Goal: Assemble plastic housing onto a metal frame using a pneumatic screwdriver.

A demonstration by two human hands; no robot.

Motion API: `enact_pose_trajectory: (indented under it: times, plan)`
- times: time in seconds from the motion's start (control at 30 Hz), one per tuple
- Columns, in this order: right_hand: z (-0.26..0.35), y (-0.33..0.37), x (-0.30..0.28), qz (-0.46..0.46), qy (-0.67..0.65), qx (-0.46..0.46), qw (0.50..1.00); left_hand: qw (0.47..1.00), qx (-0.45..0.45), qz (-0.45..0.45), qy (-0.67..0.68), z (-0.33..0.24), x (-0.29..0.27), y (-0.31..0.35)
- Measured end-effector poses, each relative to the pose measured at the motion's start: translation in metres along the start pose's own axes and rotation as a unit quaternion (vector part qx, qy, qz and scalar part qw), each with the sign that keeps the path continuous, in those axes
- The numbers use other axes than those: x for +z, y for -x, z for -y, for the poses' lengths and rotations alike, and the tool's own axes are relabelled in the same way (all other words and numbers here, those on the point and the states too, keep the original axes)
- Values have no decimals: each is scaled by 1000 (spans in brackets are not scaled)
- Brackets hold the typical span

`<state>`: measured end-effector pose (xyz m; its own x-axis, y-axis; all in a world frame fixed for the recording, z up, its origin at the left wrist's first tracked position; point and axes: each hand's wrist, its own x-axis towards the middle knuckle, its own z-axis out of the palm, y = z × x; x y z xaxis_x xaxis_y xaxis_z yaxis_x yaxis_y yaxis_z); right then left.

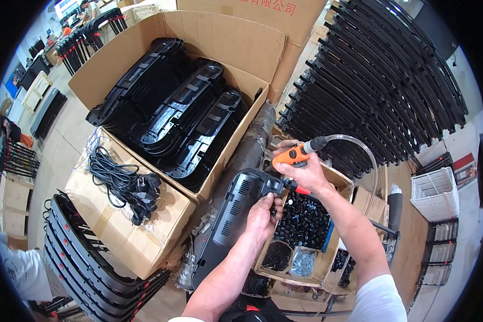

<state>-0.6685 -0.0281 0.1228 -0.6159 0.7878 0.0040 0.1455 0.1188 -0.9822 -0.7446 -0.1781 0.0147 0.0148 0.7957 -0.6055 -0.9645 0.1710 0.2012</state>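
Observation:
My right hand point(305, 173) is wrapped around an orange power screwdriver point(291, 156), with a clear hose running from its back end. Its tip cannot be made out. Below it lies a long black plastic housing point(224, 236) with vent slots, set on a padded rail. My left hand point(261, 218) grips the black bracket point(272, 185) at the far right end of this housing, thumb on top. A black and red tube point(300, 189) sticks out from that end. Just right of my left hand, a box point(266, 276) holds small black plastic parts and screws in separate compartments.
An open carton point(225, 180) full of stacked black covers stands at the far left. Coiled black cables point(124, 181) lie on a nearer carton. Curved black frames point(86, 257) are stacked at the left, and long black bars point(375, 80) at the right. A white crate point(434, 193) stands farther right.

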Motion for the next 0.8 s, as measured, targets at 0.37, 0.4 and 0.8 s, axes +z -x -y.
enact_pose_trajectory:
  times: [0.37, 0.4, 0.8]
  plan:
    - [-5, -8, 7, 23, 74, 3, 997, 998, 34, -15, -41, -9, 3, 16]
    - [-2, -6, 5, 22, 84, 17, 996, 998, 35, -13, -41, -8, 6, 16]
    - [-4, -6, 5, 15, 63, 22, 998, 995, 35, 53, -80, -14, -13, 24]
